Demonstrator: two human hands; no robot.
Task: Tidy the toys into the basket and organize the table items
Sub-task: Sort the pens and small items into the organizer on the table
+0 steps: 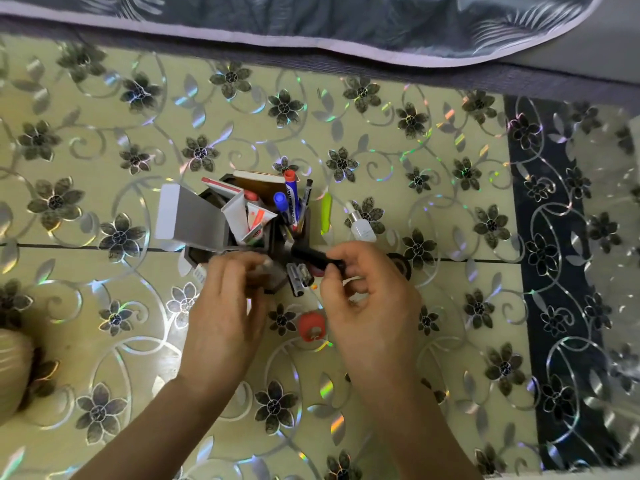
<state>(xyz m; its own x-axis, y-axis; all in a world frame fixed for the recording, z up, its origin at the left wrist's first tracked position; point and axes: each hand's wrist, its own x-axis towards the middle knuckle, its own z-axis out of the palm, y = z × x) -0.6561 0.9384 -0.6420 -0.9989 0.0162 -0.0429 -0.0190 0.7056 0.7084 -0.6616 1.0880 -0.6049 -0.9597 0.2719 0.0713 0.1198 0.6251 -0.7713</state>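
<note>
A person looks straight down at a bench (104,341) covered in a pale yellow cloth printed with shiny dark flowers. 2 bare forearms rise from the bottom edge.

The left hand (225,306) rests with fingers curled against the near side of a dark desk organizer (214,199); motion blur hides whether it grips anything, so its state cannot be told. The right hand (367,306) is pinched closed around a black pen-like stick (313,257), held level just above the organizer's near corner.

Between the wrists a small red ring-shaped object (311,326) lies loose on the cloth. Just under the stick sits a clear-and-black clip-like piece (299,276), too blurred to name.

The organizer is already packed: a grey box (194,216) leaning at the left, a white tube (242,220), a blue marker (292,199) with a red cap, and several pens standing upright.

Just beside it to the right, a yellow-green pen (326,211) and a small white dropper bottle (360,225) lie loose on the cloth.

Farthest off, a grey patterned bedspread (346,22) crosses the top.

No basket or toys are in view. Sorting of the bench items looks well advanced, with the held stick and roughly 4 loose pieces left to place.
</note>
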